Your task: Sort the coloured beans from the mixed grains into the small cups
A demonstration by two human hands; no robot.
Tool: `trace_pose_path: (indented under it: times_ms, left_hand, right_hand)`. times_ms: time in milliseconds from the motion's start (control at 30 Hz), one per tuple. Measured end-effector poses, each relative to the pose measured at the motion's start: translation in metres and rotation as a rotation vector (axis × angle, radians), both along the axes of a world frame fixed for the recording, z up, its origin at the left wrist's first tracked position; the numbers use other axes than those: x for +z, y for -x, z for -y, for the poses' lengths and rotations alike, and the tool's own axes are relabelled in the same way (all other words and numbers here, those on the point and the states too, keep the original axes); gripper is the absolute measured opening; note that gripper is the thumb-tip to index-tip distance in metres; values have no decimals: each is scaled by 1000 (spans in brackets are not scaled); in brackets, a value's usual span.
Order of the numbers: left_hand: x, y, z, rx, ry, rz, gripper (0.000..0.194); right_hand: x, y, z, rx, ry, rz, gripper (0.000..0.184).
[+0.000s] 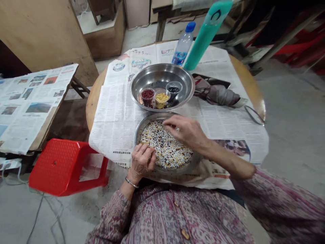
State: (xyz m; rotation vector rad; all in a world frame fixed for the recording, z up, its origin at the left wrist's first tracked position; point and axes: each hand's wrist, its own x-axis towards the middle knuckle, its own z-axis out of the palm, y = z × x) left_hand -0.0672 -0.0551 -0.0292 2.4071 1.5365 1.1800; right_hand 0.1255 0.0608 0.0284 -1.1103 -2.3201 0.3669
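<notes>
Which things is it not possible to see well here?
In the head view:
Right hand: its fingers hide whether it holds anything.
Left hand: its curled fingers hide what lies beneath.
Newspaper: most print is too small to read.
Side table: cut off by the left edge.

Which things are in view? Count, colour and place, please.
Table: one, brown, centre
Large bowl: one, silver, centre
Cups: three, clear, large bowl
Beans: many, red/yellow/black, in cups
Small bowl: one, silver, near edge
Grains: many, mixed, in small bowl
Bottle: one, clear, far edge
Container: one, green, beside bottle
Umbrella: one, grey-purple, right
Side table: one, brown, left
Newspapers: several, white, both tables
Stool: one, red, lower left
Cables: several, grey, left floor
Background furniture: several, brown, top
Red furniture: count unclear, right
Shirt: one, purple-patterned, bottom
Bracelet: one, silver, left wrist
Left hand: one, small bowl's left
Right hand: one, above grains
</notes>
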Motion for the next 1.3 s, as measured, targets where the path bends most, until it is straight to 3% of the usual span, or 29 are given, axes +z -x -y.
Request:
trace_pose_path:
  times_ms: [133, 233, 467, 800, 1100, 1200, 1300]
  left_hand:
    - [-1, 0, 1, 18, 25, -1, 15]
    - [-3, 1, 2, 21, 30, 2, 13]
    - [-2, 2, 1, 5, 11, 23, 12]
    - [-3, 1, 2, 6, 20, 33, 11]
    - [0, 2, 1, -4, 21, 37, 11]
    - [-1, 1, 0, 2, 19, 40, 11]
    - [-1, 1, 0, -3, 8, 57, 11]
  right_hand:
    - [21, 7, -57, -172, 18, 16, 24]
    - [29, 15, -91, -214, 35, 124, 26]
    - [30, 36, -127, -256, 116, 406, 27]
    - [31, 42, -135, -217, 153, 493, 27]
    - [17, 37, -139, -194, 84, 333, 19]
    - [25, 30, -123, -200, 29, 201, 18]
    - [29, 17, -83, -109, -12, 69, 19]
